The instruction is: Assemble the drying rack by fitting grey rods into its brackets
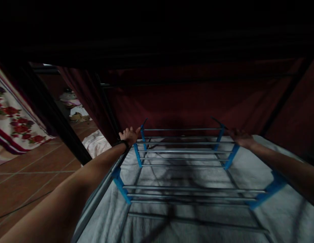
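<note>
Two arms of ours stretch forward over the rack [187, 151], the left forearm [78, 182] and right forearm [281, 162] both behind the fingers. A grey side rail [87, 216] runs under the left forearm, toward the left fingers. Nearest us, well short of both sets of fingers, thin metal bars cross the rack between a pair of blue joints [122, 189]. A black band [125, 143] circles our left wrist, just behind the fingers

Farther out, our left hand [130, 135] rests on the rack's left side; its fingers are bent and slightly apart, the thumb reaching across to a far blue joint. Whether they wrap round the rail, we cannot tell. Our right hand [243, 138] is at the rack's right side, beside the blue joints there; blur and shade hide its fingertips, so we cannot tell if they grip. Between the two hands run more bars, and from the far joints, just beyond our fingers, two dark tips [215, 119] stick up. The rack sits on a grey blanket [250, 175], darkened by shadow below and between the fingers

Left of the left fingers we see striped cloth [97, 145], brown floor tiles [63, 165], a black post [57, 114] and, well apart, a flowered cloth [18, 123]. Past the fingertips hangs a dark red curtain [187, 101], and far off to their left lies a heap [77, 108] of things too dim to name
</note>
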A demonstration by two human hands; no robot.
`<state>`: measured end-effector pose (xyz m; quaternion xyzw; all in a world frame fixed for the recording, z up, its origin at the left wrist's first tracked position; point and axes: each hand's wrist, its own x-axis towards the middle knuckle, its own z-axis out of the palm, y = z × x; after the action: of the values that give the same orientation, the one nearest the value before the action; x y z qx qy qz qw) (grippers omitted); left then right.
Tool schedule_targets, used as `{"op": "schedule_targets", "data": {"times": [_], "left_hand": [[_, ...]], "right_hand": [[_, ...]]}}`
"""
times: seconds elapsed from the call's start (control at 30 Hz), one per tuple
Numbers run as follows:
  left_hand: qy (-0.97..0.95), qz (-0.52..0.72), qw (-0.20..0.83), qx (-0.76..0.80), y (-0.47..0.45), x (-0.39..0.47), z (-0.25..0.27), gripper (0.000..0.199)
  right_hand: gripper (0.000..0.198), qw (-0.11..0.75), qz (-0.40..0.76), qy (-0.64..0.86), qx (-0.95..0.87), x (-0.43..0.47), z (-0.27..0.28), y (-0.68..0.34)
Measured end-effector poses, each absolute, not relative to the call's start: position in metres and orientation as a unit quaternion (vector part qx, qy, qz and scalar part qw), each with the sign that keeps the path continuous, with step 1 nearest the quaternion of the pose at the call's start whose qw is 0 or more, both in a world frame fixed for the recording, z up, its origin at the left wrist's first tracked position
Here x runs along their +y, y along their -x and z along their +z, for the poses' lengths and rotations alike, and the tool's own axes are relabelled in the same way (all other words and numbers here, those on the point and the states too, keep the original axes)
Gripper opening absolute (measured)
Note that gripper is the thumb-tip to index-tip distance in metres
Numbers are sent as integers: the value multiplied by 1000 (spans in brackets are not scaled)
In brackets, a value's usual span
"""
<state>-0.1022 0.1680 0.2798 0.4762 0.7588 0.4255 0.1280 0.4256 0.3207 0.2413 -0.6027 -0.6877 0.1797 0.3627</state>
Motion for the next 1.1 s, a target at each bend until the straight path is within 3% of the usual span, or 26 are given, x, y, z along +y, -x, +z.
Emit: {"op": "schedule_targets", "data": {"times": [0.13, 0.2, 0.27, 0.37, 0.43, 0.53, 0.67, 0.8, 1.1], "left_hand": [[-553, 322, 3, 768, 61, 147, 315, 60], [-609, 228, -121, 750, 26, 132, 326, 55], [-616, 242, -174, 729, -20, 110, 327, 53], [-638, 388, -134, 651, -97, 52, 296, 48], [-678, 410, -62, 607, -140, 0, 250, 42], [-753, 275, 13, 597, -168, -67, 160, 42], [-718, 128, -13, 684, -146, -95, 75, 57], [-708, 95, -19, 699, -120, -82, 55, 61], [-749, 56, -24, 660, -125, -84, 54, 39]], "right_hand": [[38, 228, 58, 603, -762, 289, 273, -394], [40, 257, 64, 580, -770, 258, 286, -374], [37, 371, 118, 531, -753, 212, 286, -352], [32, 522, 273, 419, -690, 112, 251, -327], [23, 519, 381, 386, -661, 42, 205, -321], [14, 467, 509, 420, -589, -30, 124, -335], [22, 434, 621, 513, -405, -49, 52, -378], [31, 420, 717, 476, -289, -43, 28, -405], [13, 424, 766, 424, -233, -33, 5, -397]]}}
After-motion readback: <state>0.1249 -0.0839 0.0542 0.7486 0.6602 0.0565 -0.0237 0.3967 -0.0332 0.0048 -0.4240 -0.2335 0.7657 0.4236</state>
